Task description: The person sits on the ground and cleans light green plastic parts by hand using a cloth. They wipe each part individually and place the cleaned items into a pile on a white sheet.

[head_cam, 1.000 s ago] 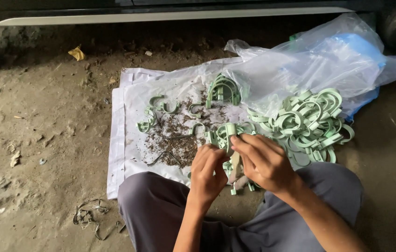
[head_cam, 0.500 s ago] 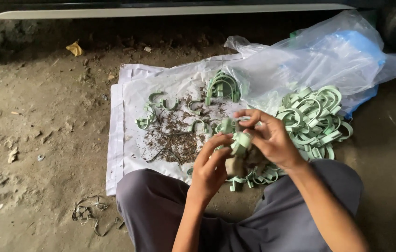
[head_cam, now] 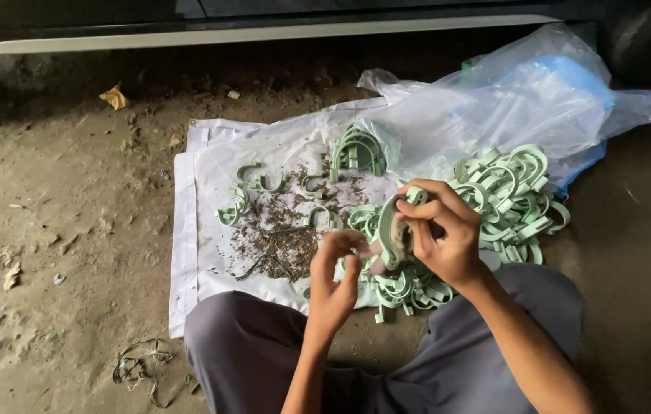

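Above the person's lap, a pale green curved clip (head_cam: 396, 230) is pinched in the right hand (head_cam: 440, 238), fingers closed around its upper end. The left hand (head_cam: 338, 276) sits just beside it, its fingertips drawn together near the clip's lower end; whether they grip it cannot be told. Beneath lies a heap of similar green clips (head_cam: 509, 199) on a white sheet (head_cam: 203, 192) scattered with dark debris (head_cam: 279, 238), a clear plastic bag (head_cam: 525, 100) behind.

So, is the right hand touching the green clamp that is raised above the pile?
Touching. The head view shows the right hand with its fingers wrapped around the curved green clamp, thumb pressed on its top end.
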